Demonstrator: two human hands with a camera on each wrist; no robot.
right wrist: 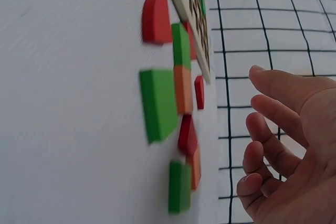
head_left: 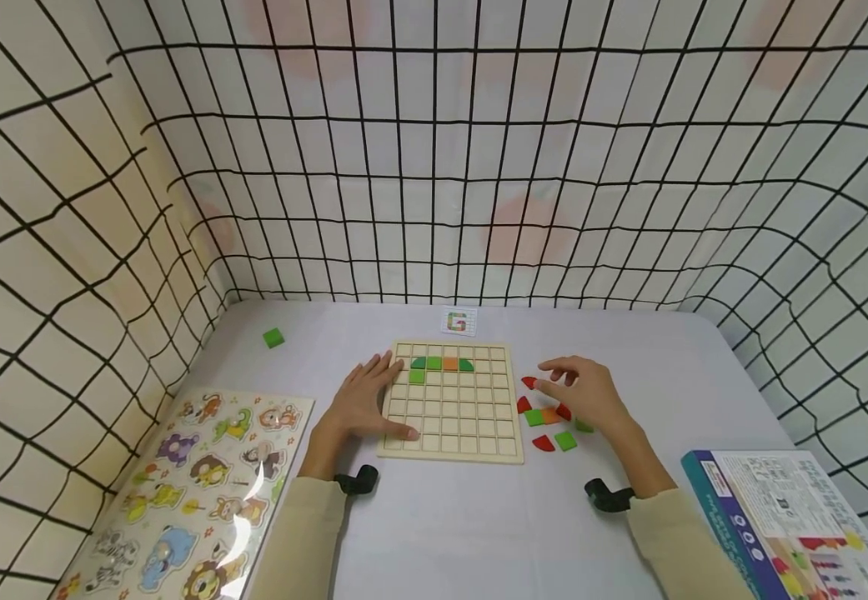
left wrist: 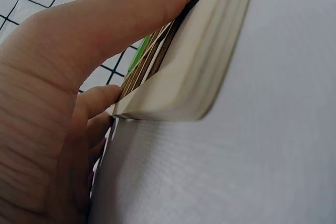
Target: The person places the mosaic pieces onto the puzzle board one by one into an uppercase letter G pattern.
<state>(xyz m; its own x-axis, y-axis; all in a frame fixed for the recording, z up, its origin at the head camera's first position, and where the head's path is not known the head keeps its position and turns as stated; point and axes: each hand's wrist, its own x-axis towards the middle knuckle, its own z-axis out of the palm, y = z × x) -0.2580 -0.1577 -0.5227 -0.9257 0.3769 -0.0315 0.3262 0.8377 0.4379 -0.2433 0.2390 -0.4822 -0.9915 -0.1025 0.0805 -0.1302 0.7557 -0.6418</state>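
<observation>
A wooden grid board point(head_left: 452, 425) lies flat on the table, with green and orange tiles point(head_left: 441, 364) set in its top rows. My left hand point(head_left: 368, 401) rests on the board's left edge, thumb laid across its near left corner point(left wrist: 173, 100). My right hand point(head_left: 582, 392) hovers open over a loose cluster of red, green and orange tiles point(head_left: 549, 417) right of the board, fingers relaxed and holding nothing. In the right wrist view the fingers point(right wrist: 273, 145) hang just off the tiles point(right wrist: 176, 103).
A lone green tile point(head_left: 273, 337) lies far left. A small pattern card point(head_left: 459, 322) sits behind the board. An animal peg puzzle point(head_left: 193, 492) occupies the near left, a game box point(head_left: 786, 525) the near right. Gridded walls enclose the table.
</observation>
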